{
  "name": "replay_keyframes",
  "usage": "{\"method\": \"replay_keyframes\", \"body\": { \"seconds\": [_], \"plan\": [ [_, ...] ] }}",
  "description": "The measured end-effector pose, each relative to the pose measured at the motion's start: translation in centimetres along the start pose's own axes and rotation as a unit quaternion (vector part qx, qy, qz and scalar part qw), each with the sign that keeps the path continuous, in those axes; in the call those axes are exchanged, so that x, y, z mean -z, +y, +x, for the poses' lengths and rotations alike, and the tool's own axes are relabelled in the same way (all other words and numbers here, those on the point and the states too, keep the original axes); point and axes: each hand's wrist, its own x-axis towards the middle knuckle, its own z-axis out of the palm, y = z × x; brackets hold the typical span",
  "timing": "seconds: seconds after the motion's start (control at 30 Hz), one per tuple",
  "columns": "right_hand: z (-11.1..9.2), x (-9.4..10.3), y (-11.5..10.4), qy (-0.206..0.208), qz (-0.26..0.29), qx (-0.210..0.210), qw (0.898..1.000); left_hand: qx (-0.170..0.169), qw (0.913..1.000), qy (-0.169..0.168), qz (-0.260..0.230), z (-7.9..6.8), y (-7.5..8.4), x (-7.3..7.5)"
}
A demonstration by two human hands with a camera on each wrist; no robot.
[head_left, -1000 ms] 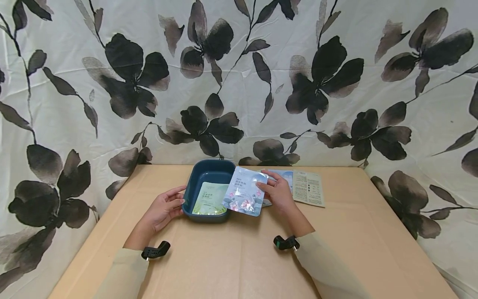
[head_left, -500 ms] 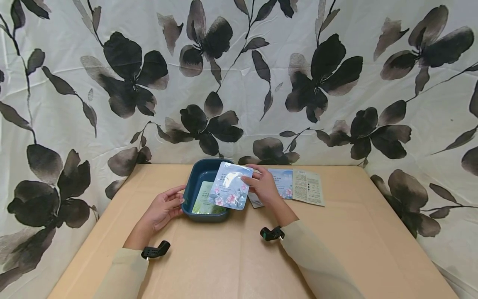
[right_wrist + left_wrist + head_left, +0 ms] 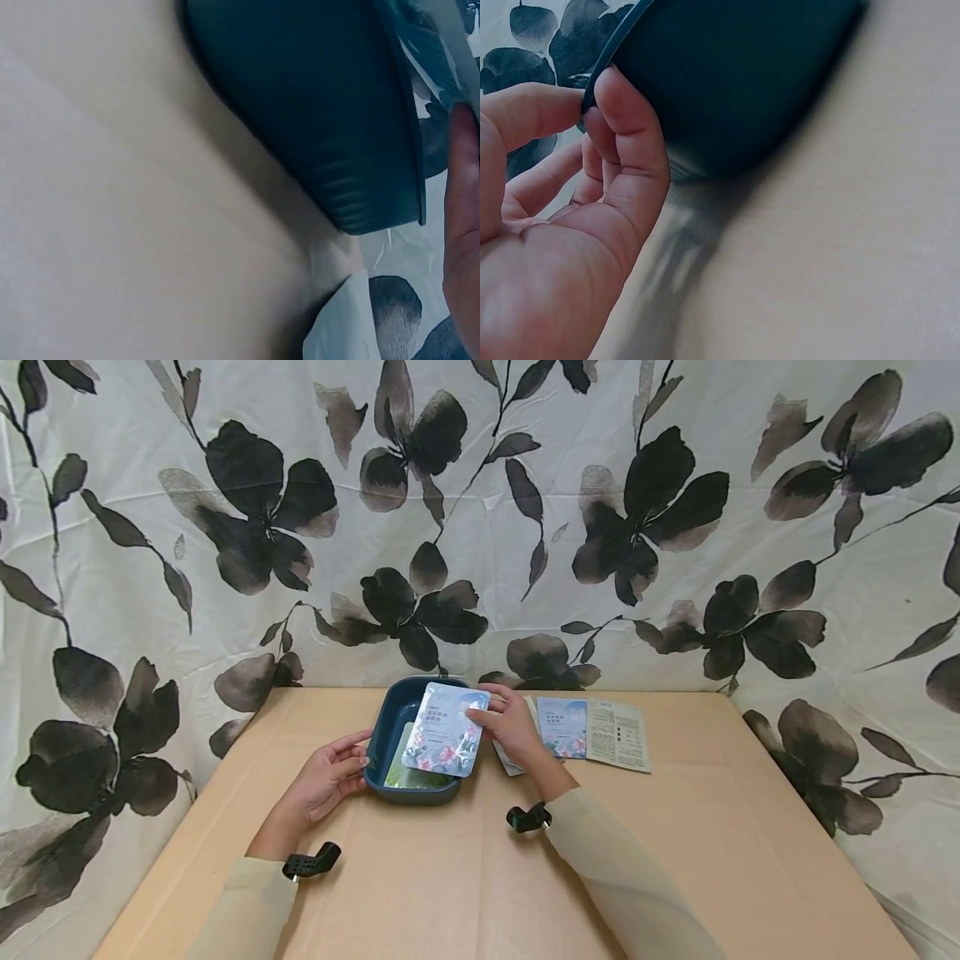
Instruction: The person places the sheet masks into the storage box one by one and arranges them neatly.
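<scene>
In the head view a dark blue box stands at the table's back. My left hand is at its left side; in the left wrist view the fingers pinch around the box's rim. My right hand pinches the right edge of a light blue sachet printed with pink flowers, tilted over the box. Beneath it a green sachet lies inside, mostly covered. The right wrist view shows the box's outer wall, a finger and part of the held sachet's back.
Right of the box lie a blue floral sachet and a pale one with printed text. Another pale flat packet is partly behind my right hand. A floral cloth hangs behind the table.
My right hand has carried the light blue sachet leftward, from the box's right edge to over the green sachet. The left hand stays at the rim.
</scene>
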Motion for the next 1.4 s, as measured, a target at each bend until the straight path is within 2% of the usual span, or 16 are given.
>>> {"method": "replay_keyframes", "body": {
  "seconds": [0.33,0.63,0.83,1.03,1.23,1.4],
  "plan": [
    [1.1,-1.8,0.0,-0.012,-0.063,0.012,0.998,-0.004,0.9999,-0.010,-0.008,0.0,0.0,0.0],
    [1.3,-2.9,-0.8,-0.059,-0.138,0.033,0.988,0.001,1.0000,0.003,-0.002,0.0,0.2,0.0],
    [1.5,-3.2,-0.9,-0.078,-0.159,0.033,0.984,-0.001,1.0000,-0.002,-0.002,0.2,0.1,-0.2],
    [1.7,-3.3,-0.7,-0.076,-0.181,0.032,0.980,-0.007,1.0000,-0.007,0.000,0.2,0.1,-0.1],
    [2.0,-3.5,-1.1,-0.077,-0.251,0.051,0.964,-0.007,1.0000,-0.004,-0.004,0.1,0.2,-0.2],
    [2.2,-3.7,-1.6,-0.078,-0.316,0.038,0.945,0.004,0.9999,0.011,0.003,0.1,0.3,-0.3]
  ]
}}
